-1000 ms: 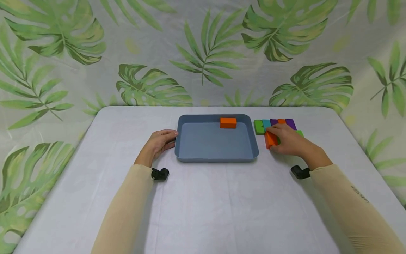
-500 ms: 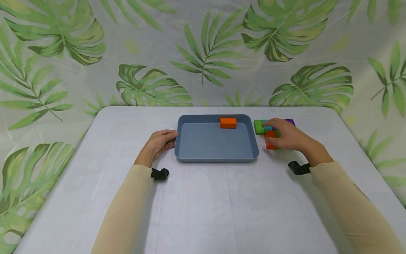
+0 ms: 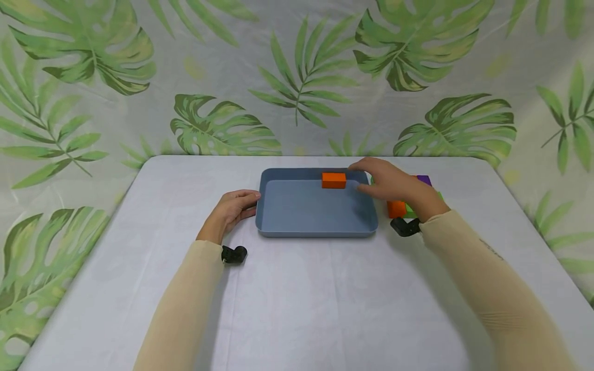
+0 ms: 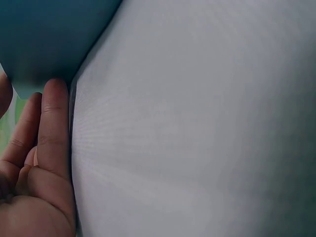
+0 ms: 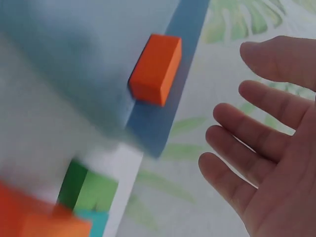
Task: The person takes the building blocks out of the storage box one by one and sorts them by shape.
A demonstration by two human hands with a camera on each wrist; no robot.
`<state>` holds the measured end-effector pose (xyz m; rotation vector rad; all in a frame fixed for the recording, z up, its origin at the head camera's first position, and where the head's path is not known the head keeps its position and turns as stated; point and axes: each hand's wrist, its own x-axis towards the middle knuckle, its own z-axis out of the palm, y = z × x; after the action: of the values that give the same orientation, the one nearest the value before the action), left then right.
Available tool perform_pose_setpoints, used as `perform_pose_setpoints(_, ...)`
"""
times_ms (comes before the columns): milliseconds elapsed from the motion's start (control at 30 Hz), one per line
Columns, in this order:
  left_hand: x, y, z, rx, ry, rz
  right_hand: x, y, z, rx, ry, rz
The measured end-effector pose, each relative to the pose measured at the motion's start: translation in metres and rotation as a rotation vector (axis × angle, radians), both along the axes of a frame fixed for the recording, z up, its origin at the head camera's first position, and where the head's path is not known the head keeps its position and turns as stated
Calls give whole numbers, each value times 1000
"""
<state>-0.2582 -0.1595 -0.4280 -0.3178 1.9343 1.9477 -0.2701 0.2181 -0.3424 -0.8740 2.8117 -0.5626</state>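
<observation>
A shallow grey-blue tray (image 3: 311, 211) lies on the white-covered table. Inside it, near the back wall and right of centre, rests an orange block (image 3: 333, 181). My left hand (image 3: 231, 210) touches the tray's left side, its fingers (image 4: 53, 123) straight against the end wall in the left wrist view. Above the tray's back right corner is my right hand (image 3: 394, 183). In the right wrist view its fingers (image 5: 247, 131) are spread and hold nothing, a short way from the orange block in the tray.
Right of the tray stands a close group of coloured blocks, with an orange block (image 3: 396, 209) at the front and a purple block (image 3: 424, 180) behind. My right hand and forearm hide part of the group. A leaf-print cloth (image 3: 301, 77) hangs behind the table.
My right hand has let go of the orange block at the front of the group and moved left to the tray's back right corner. My left hand and the tray stay put.
</observation>
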Motion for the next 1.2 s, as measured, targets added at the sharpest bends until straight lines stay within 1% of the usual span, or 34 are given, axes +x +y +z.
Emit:
perform_pose_setpoints(133,0,0,0,-6,-3,-3,-13,-24,-1,46,-35,31)
perform_pose_setpoints(233,-1,1,-1,-2,-5,-5,-22,-39,-7,86,-53,48)
perform_pose_setpoints(367,-1,1,-1,4,-5,-5,-29,-51,-17,157,-66,26)
perform_pose_setpoints(533,-1,1,0,8,-5,-6,-29,-56,-26,218,-73,-32)
perform_pose_setpoints(733,-1,0,-1,3,-11,0,-29,-57,-31,211,-46,-52)
perform_pose_setpoints(933,-1,-1,-2,-3,-13,1,-31,-58,-33,213,-46,-65)
perform_pose_setpoints(1000,-1,-1,-2,-3,-16,4,-31,-59,-34,208,-67,-65)
perform_pose_setpoints(1200,-1,0,0,-11,-13,-2,-31,-59,-37,175,-220,-118)
